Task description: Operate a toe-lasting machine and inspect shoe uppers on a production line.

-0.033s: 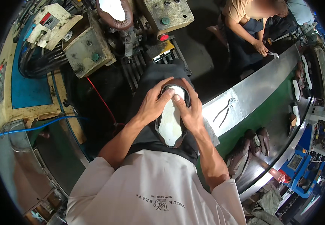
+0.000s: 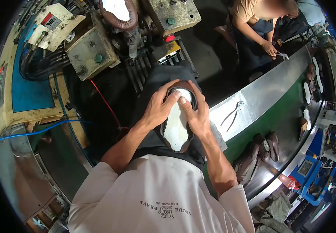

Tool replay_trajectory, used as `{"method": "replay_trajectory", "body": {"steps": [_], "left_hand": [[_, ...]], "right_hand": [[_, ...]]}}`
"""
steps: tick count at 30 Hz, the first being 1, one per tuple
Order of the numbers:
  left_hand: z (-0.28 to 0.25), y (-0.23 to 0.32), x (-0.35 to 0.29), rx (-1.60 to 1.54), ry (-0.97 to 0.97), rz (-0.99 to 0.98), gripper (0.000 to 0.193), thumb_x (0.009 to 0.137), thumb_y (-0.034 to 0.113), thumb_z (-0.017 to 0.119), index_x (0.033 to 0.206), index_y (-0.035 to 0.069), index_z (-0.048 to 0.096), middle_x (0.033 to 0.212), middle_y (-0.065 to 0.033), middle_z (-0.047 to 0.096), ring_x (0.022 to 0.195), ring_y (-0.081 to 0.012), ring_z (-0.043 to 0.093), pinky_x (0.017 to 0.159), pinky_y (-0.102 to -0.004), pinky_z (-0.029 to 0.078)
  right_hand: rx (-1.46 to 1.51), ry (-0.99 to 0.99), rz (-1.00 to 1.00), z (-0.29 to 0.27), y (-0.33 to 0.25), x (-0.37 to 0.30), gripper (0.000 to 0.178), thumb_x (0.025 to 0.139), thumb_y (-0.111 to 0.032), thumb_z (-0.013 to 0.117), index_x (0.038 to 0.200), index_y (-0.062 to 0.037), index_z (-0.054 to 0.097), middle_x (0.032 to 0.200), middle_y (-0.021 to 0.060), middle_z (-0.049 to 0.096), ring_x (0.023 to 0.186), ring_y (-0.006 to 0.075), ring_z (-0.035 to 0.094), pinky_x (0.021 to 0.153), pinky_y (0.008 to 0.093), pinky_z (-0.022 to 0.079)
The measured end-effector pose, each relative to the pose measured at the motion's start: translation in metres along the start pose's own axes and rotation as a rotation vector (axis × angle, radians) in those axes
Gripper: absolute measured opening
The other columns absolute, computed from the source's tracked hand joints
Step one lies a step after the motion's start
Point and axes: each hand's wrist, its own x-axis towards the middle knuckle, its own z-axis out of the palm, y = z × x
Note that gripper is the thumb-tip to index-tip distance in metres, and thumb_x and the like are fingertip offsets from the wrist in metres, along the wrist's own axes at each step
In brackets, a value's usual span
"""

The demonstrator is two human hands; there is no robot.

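Shoe (image 2: 175, 134) sits between left grip (image 2: 158, 109) and right grip (image 2: 200, 118), over the lap, pale sole-shaped face up; pliers (image 2: 232, 115) lie on the metal tabletop (image 2: 267, 95) to the right, brown shoes (image 2: 248, 157) near the right forearm; machine box (image 2: 92, 54) blocks front-left; both grips part-open, curled round the shoe's far sides, thumbs on the pale face, grasping it; fingertips look hidden underneath, so can't judge firmness.
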Motion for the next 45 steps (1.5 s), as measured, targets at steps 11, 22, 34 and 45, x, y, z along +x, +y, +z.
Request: {"method": "replay_trajectory", "body": {"steps": [11, 22, 34, 45], "left_hand": [[-0.017, -0.005, 0.005, -0.151, -0.052, 0.001, 0.058, 0.109, 0.041, 0.069, 0.145, -0.004, 0.066, 0.134, -0.0149, 0.073, 0.122, -0.0193, 0.068, 0.107, -0.0336, 0.051], [-0.006, -0.007, 0.017, -0.133, -0.125, 0.011, 0.075, 0.106, 0.056, 0.068, 0.150, -0.005, 0.062, 0.138, -0.0155, 0.072, 0.126, -0.0209, 0.067, 0.112, -0.0371, 0.051], [0.004, -0.039, 0.020, -0.696, -0.265, -0.286, 0.052, 0.119, 0.025, 0.052, 0.164, -0.001, 0.047, 0.154, -0.0156, 0.058, 0.139, -0.0187, 0.057, 0.120, -0.0349, 0.043], [0.008, -0.058, 0.025, -0.453, -0.304, -0.257, 0.062, 0.108, 0.014, 0.065, 0.166, 0.006, 0.044, 0.153, -0.0104, 0.055, 0.142, -0.0198, 0.052, 0.123, -0.0364, 0.040]], "right_hand": [[0.508, -0.421, 0.116, -0.054, 0.023, 0.014, 0.098, 0.101, -0.057, 0.075, 0.171, -0.0020, 0.035, 0.174, 0.0213, 0.039, 0.163, 0.0356, 0.034, 0.133, 0.0466, 0.028], [0.101, -0.429, -0.076, -0.050, 0.003, 0.037, 0.095, 0.089, -0.034, 0.091, 0.168, -0.0111, 0.043, 0.166, 0.0240, 0.049, 0.157, 0.0385, 0.044, 0.127, 0.0493, 0.040], [0.417, -0.342, 0.134, -0.037, 0.052, 0.035, 0.084, 0.100, -0.030, 0.082, 0.169, -0.0108, 0.038, 0.151, 0.0203, 0.057, 0.138, 0.0278, 0.057, 0.116, 0.0407, 0.047], [0.714, -0.395, 0.349, -0.042, 0.063, 0.027, 0.094, 0.098, -0.036, 0.085, 0.173, -0.0139, 0.033, 0.155, 0.0211, 0.049, 0.148, 0.0302, 0.047, 0.123, 0.0432, 0.040]]}}
